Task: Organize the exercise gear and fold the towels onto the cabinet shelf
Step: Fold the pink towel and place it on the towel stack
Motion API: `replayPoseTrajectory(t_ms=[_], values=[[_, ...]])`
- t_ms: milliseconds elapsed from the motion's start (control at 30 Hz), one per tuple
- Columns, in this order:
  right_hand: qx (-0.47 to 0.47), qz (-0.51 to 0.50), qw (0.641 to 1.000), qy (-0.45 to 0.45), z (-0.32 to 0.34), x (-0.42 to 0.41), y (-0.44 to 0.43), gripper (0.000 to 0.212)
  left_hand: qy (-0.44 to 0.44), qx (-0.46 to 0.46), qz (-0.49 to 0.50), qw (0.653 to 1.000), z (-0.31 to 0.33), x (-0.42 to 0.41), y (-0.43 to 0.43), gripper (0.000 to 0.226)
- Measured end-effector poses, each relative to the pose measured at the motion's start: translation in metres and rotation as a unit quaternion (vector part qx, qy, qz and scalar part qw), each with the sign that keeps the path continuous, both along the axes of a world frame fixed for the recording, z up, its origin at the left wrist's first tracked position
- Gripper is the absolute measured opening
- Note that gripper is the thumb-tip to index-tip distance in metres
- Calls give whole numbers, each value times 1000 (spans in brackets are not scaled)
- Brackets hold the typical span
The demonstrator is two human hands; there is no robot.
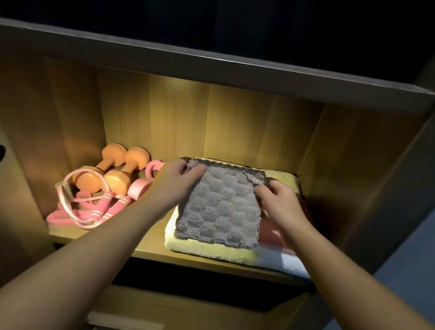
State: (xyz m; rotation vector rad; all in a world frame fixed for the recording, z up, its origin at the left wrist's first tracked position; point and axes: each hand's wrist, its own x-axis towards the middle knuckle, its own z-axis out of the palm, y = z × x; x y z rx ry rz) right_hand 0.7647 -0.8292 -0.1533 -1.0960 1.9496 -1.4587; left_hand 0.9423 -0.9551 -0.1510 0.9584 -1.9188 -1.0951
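You look close to the end of this job. The gray towel point(220, 211) lies folded on the lit shelf point(110, 245), on top of a yellow towel point(205, 249) whose edges show at the gray towel's near and far sides. Your left hand point(176, 179) pinches the gray towel's far left corner, fingers curled over the edge. Your right hand point(280, 201) pinches its far right corner, where the cloth is ruffled and turned up a little. Both hands seem to be settling or squaring it on the stack.

To the left of the gray towel, the gear sits grouped together: two orange dumbbells point(121, 166) side by side, a pink grip point(144, 184) just beside them, and a jump rope point(88, 209) coiled loosely toward the shelf's front. That part of the task looks done, though the rope's loops sprawl somewhat.

Just right of the gray towel, under your right wrist, a pink towel point(274, 232) shows, with a white patch point(289, 263) nearer the front; whether that patch is a separate towel or part of another one, you cannot tell from here.

What seems left: flatten that rumpled far right corner, line the gray towel up with the yellow one beneath, and let go. No loose towels or gear show outside the shelf.
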Motion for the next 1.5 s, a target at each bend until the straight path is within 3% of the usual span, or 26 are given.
replayPoseTrajectory(t_ms=[133, 300, 433, 500, 633, 733, 833, 967, 1067, 1233, 1400, 1500], values=[[7, -1, 993, -115, -10, 17, 17, 35, 38, 134, -8, 990, -10, 9, 23, 43], [50, -42, 985, -159, -27, 22, 17, 41, 8, 335, -54, 941, -24, 14, 29, 38], [74, -68, 979, -175, -36, 12, -1, 23, -89, 304, -58, 947, -32, 9, 16, 27], [106, -68, 982, -138, -41, 5, -15, 19, -103, 267, -31, 958, -40, 0, 6, 18], [229, -66, 971, -17, -46, -7, -45, 34, -157, 144, 14, 977, -58, -20, -26, 21], [308, -48, 950, 23, -50, -16, -70, 39, -162, 94, 17, 982, -70, -36, -49, 31], [291, -61, 950, 90, -59, -27, -91, 25, -204, 75, 35, 976, -82, -49, -68, 38], [310, -53, 938, 144, -76, -36, -106, 29, -225, 97, 34, 969, -105, -60, -86, 43], [319, -57, 931, 169, -83, -37, -110, 19, -249, 52, 56, 965, -113, -64, -87, 44], [284, -90, 933, 200, -89, -37, -110, 18, -212, 12, 107, 971, -116, -71, -79, 40], [281, -101, 915, 271, -96, -32, -106, 20, -240, -14, 138, 961, -114, -73, -69, 37], [274, -110, 915, 276, -92, -25, -102, 24, -217, -78, 160, 960, -107, -69, -57, 30]])
